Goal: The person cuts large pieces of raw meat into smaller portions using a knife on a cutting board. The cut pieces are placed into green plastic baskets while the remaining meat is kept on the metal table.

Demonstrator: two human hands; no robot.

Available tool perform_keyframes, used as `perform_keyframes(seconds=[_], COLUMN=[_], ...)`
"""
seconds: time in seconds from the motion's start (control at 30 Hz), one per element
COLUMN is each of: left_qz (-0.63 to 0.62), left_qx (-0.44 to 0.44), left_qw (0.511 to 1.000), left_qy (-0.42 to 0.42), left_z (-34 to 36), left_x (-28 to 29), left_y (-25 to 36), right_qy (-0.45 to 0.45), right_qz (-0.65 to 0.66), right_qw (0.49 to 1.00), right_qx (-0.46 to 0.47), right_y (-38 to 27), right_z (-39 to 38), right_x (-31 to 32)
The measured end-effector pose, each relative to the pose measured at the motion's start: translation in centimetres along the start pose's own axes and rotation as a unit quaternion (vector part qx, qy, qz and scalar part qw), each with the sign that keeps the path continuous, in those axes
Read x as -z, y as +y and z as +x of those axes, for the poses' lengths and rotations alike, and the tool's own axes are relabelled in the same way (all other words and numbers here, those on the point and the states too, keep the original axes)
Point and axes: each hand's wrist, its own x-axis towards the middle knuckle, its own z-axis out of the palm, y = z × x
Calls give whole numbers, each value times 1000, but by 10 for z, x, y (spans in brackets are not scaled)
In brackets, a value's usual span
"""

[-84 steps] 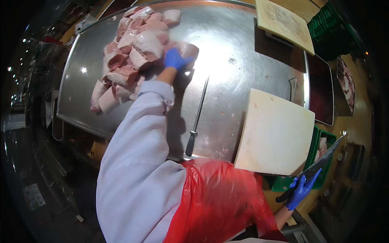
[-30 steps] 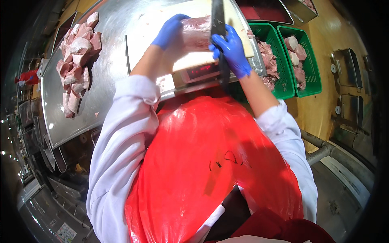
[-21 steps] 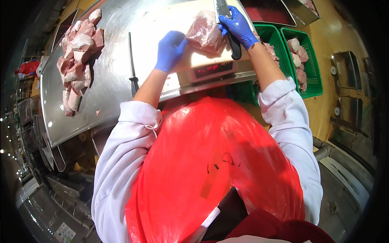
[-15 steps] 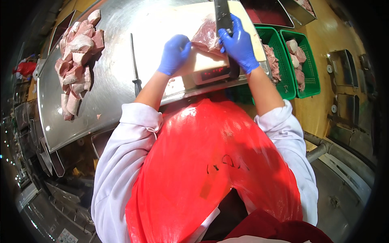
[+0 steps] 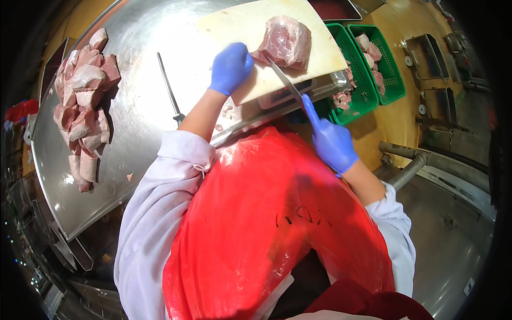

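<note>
- Just past twelve o'clock in your view, a thick chunk of raw pink meat with pale fat (image 5: 288,42) rests on a cream-coloured, rectangular plastic cutting board (image 5: 328,56), right of its middle.
- At the meat's eight o'clock, your blue-gloved left hand (image 5: 231,68) is curled beside its thin edge; whether the fingers pinch that edge, you cannot tell from here.
- At the meat's five o'clock, your blue-gloved right hand (image 5: 333,140) wraps round a long, narrow, steel-bladed knife (image 5: 288,80), forefinger stretched forward along it.
- For a clean trim, it seems best to steady the meat with bent fingers, steer the blade's line away from your left knuckles, and use light, drawn strokes.
- A slick surface could let the chunk slide, so firm pressure toward the board should help.
- Your palm hides the knife's handle; whether its tip has entered the meat or only meets it is unclear.
- Under the board's six o'clock edge, a red-lit display (image 5: 281,96) is partly covered.
</note>
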Motion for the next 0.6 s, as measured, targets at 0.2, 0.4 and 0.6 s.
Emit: perform_keyframes(seconds=[0.2, 0.4, 0.6], left_qz=[11, 14, 17], left_qx=[-2, -1, -10], left_qw=[998, 1000, 1000], left_qy=[54, -17, -19], left_z=[9, 2, -3], left_x=[7, -10, -6], left_y=[7, 8, 6], right_qy=[117, 193, 71], right_qz=[151, 118, 41], right_qw=[982, 974, 994], right_qx=[-12, -25, -67], right_y=[-9, -28, -45], right_z=[-24, 122, 174], right_x=[29, 32, 21])
